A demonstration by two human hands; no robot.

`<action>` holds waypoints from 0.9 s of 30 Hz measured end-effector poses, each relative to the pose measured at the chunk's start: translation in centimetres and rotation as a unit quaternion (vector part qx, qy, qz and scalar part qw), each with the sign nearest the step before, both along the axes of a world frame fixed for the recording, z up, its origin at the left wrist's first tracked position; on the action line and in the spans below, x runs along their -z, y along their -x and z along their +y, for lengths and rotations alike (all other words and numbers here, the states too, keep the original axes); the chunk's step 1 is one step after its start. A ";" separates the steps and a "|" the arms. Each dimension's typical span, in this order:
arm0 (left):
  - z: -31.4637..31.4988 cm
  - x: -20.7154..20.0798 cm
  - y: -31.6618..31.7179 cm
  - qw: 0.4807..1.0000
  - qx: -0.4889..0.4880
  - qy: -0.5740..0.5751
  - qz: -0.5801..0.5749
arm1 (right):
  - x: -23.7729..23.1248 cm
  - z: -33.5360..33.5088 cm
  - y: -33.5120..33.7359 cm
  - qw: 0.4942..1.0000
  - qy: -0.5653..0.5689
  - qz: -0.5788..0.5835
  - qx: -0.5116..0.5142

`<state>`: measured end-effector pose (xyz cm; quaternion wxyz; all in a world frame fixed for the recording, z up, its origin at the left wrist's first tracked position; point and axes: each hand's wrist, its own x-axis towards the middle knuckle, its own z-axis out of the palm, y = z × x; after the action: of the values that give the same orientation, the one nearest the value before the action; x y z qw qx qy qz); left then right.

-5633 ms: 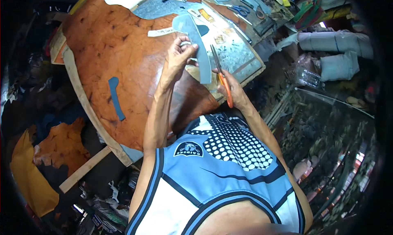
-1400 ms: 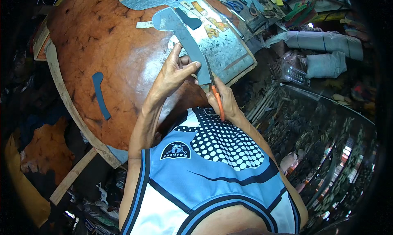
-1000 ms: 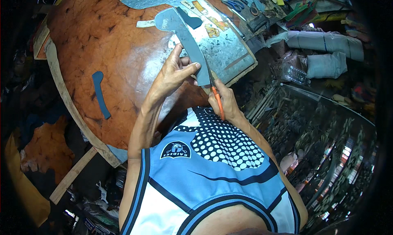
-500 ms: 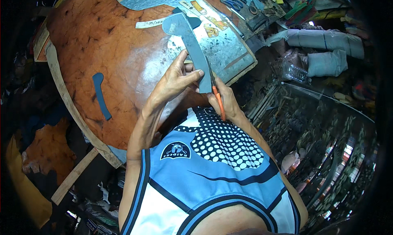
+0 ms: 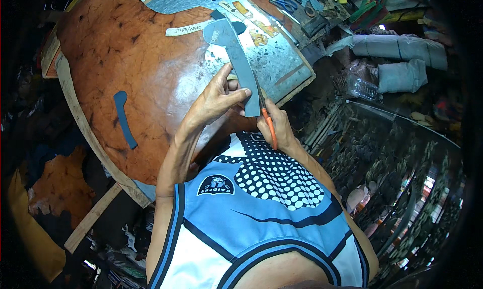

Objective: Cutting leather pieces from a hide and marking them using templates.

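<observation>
My left hand (image 5: pixel 215 99) grips a long, curved grey flat piece (image 5: pixel 240 65), its thumb lying on the face and the fingers mostly behind it. The piece broadens into a rounded lobe at its far end. In my right hand (image 5: pixel 283 128) are scissors (image 5: pixel 269 124) with orange handles, held along the piece's right edge near its lower end. The dark blades are partly hidden beside the edge, so how far they are parted cannot be told. A smaller blue-grey piece (image 5: pixel 123 119) of similar shape lies to the left on a brown leather hide (image 5: pixel 146 83).
The hide covers much of the work table, beside a scuffed metal sheet (image 5: pixel 284 70). A pale marked strip (image 5: pixel 186 29) and yellowish scraps (image 5: pixel 258 38) lie there. Blue-handled scissors (image 5: pixel 287 6) sit at the back. Wrapped rolls (image 5: pixel 400 51) are at the right.
The grey piece has shifted slightly, its lobe to the right and its lower end a little nearer me. My right hand with the scissors has moved slightly nearer too.
</observation>
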<state>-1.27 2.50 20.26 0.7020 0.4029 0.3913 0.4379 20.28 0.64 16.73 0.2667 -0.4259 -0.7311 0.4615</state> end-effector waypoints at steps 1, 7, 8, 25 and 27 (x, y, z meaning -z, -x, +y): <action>0.0 -0.2 0.1 1.000 0.005 0.006 -0.007 | -0.1 0.1 -0.1 1.000 0.000 0.001 0.000; 1.1 -1.3 1.3 0.996 -0.081 -0.014 0.030 | -1.6 0.1 0.2 0.998 0.043 -0.029 -0.030; 1.1 -1.5 1.4 0.996 -0.078 -0.019 0.048 | -0.8 0.1 0.2 0.999 0.028 -0.021 -0.025; 0.1 -1.8 0.6 0.998 -0.037 -0.009 0.046 | 0.2 0.2 0.1 0.997 0.067 -0.036 -0.017; 0.1 -1.8 0.6 0.999 -0.036 -0.008 0.040 | 0.1 0.0 0.2 0.998 0.059 -0.029 -0.017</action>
<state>-1.84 2.59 22.05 0.6664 0.4112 0.4297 0.4497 20.06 0.66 16.64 0.2120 -0.4417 -0.7174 0.4953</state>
